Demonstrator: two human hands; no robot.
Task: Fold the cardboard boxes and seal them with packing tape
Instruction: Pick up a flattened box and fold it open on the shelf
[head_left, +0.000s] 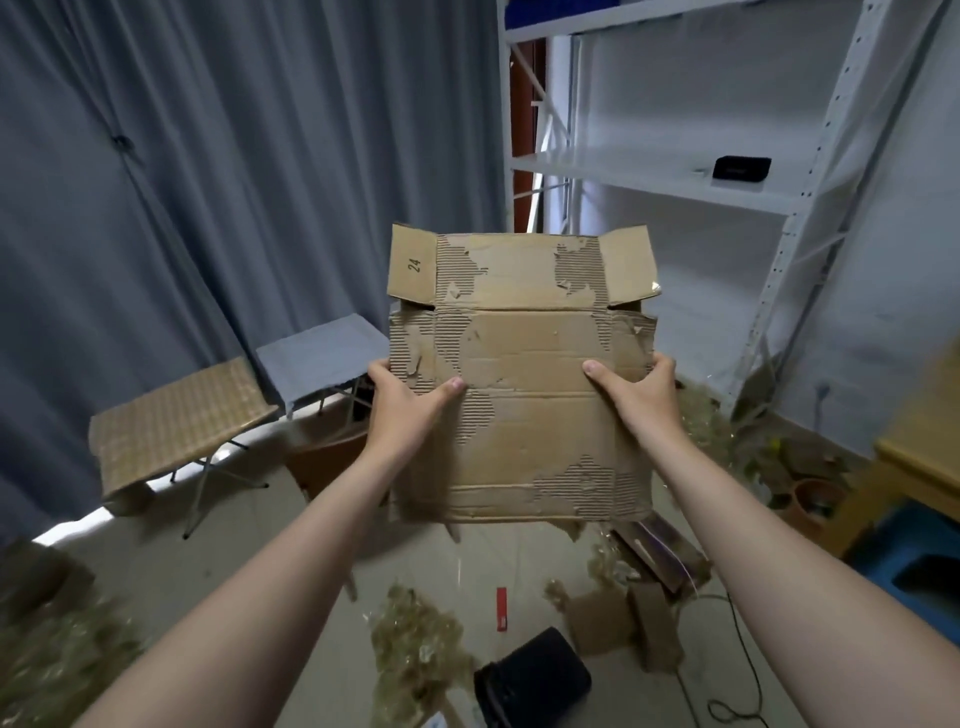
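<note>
Grey floor (249, 545) runs along the bottom of the frame, littered with crumpled tape scraps (415, 644), a black tub (532, 675) lying on its side, a small red stick (502, 609) and torn cardboard pieces (618, 618).

Above that, both forearms reach up toward the middle of the frame. The left hand (402, 410) grips the left edge of the cardboard box (519, 374) and the right hand (636, 395) grips the right edge. Each thumb lies flat on the near face, and the fingers wrap behind, out of sight. The box hangs in the air at the centre of the frame, apparently flattened. Its outer paper is ripped away in patches so the ribbing shows. Two small flaps stick up at its top corners, the left flap (413, 265) marked 24 and the right flap (626, 265) plain.

The step in hand looks like opening the flat box into shape. Pressing the two side edges toward each other along the existing creases should square it up. The torn skin looks weak, so gentle, even pressure is wiser than a sharp squeeze. Setting it on the floor would free both hands for folding the flaps and taping.

Behind, two folding stools, a woven stool (176, 421) and a grey stool (322, 358), stand at middle left before a grey curtain (208, 156). A white shelf (649, 176) fills the upper right.
</note>
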